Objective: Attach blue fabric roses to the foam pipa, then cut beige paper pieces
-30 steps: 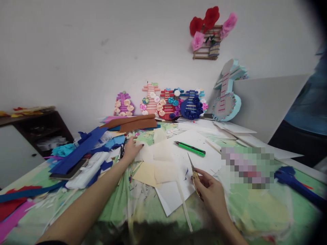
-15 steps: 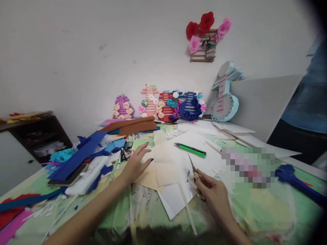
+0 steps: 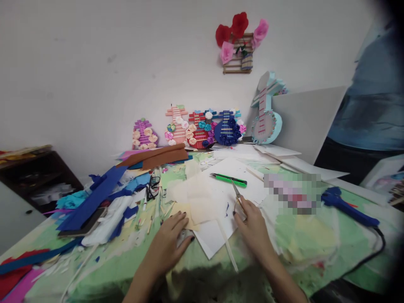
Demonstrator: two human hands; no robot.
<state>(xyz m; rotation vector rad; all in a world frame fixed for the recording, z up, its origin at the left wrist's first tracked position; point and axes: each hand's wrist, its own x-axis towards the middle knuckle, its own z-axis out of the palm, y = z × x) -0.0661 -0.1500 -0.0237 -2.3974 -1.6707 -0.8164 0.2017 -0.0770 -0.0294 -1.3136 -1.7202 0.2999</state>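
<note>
My left hand (image 3: 170, 240) lies palm down with its thumb apart from the fingers, at the lower edge of the cream paper pieces (image 3: 202, 208). Whether it presses on them I cannot tell. Small gold-handled scissors (image 3: 236, 192) are held in my right hand (image 3: 254, 227), blades pointing up and away over white paper (image 3: 211, 243). Just beyond the blade tips rests a green utility knife (image 3: 229, 180). A narrow cream strip (image 3: 229, 250) runs down between my hands, and a dark blue scrap (image 3: 227, 208) lies by the scissors.
Blue cloth-like strips (image 3: 94, 198), a phone (image 3: 83, 225) and black glasses (image 3: 153, 187) lie on the left. A blue glue gun (image 3: 349, 206) with a cord is on the right. Decorated paper instruments (image 3: 227, 128) stand along the wall. A person in blue (image 3: 366, 101) is at the right.
My left hand has drawn back toward me, down to the lower edge of the cream paper. My right hand still holds the scissors, now nearer the knife. The view has shifted right.
</note>
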